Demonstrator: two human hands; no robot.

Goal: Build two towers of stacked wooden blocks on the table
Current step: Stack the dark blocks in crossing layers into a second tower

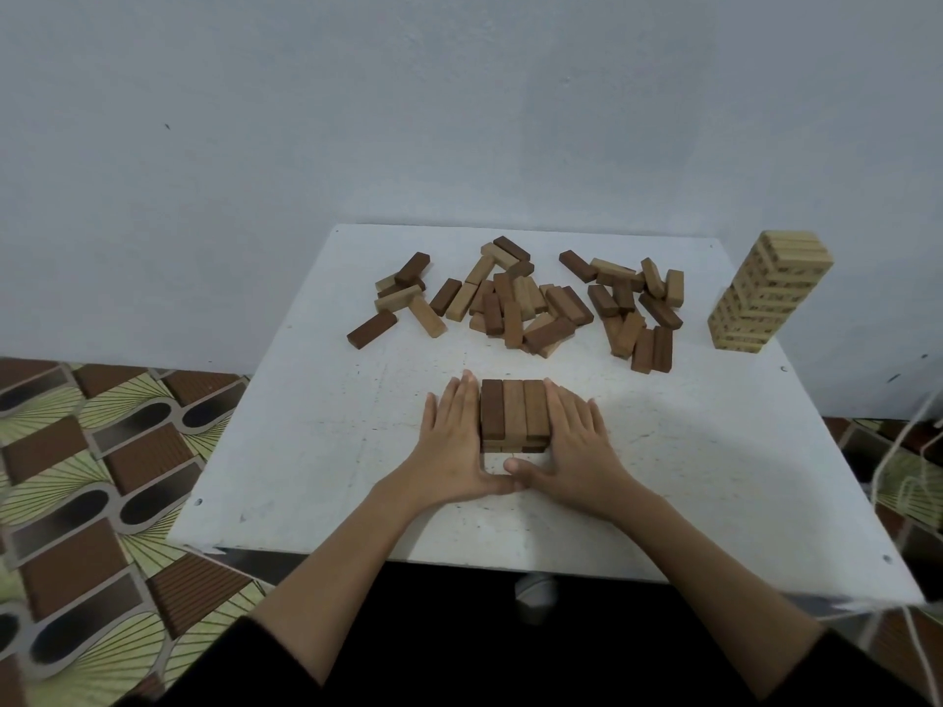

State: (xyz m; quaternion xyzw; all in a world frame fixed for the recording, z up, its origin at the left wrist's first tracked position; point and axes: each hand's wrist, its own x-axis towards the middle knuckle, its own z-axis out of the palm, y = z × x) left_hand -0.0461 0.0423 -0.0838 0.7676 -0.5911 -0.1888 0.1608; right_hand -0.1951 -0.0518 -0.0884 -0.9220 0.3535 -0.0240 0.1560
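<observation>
Surface: white board, scuffed and speckled, set against a pale wall; patterned floor to either side.

Pale tower: stands at the far right corner of the surface, many layers high, apparently finished. It looks slightly off plumb, though the wide lens may account for that. Dark marks show on the block sides; too small to read.

Loose blocks: a scatter of dark and light brown blocks across the far half of the surface, some lying on one another. No label or writing visible on them.

Low stack: sits near the middle of the surface, in front of the scatter. Top layer is three blocks side by side, one dark and two lighter; at least one crossed layer shows beneath. Second tower judged to be at its beginning.

Left hand: fingers straight and together, flat against the stack's left side, holding nothing.

Right hand: fingers likewise straight, pressed to the stack's right side; the two thumbs meet in front of the stack. Judged step: squaring the layers.

Handling, as judgement: blocks appear rigid, light, smooth-faced wood, not fragile, but liable to slide on one another. Take each by its long sides between thumb and fingers, and lower it flat. Risk grows with height; a nudge may shift the layers.
</observation>
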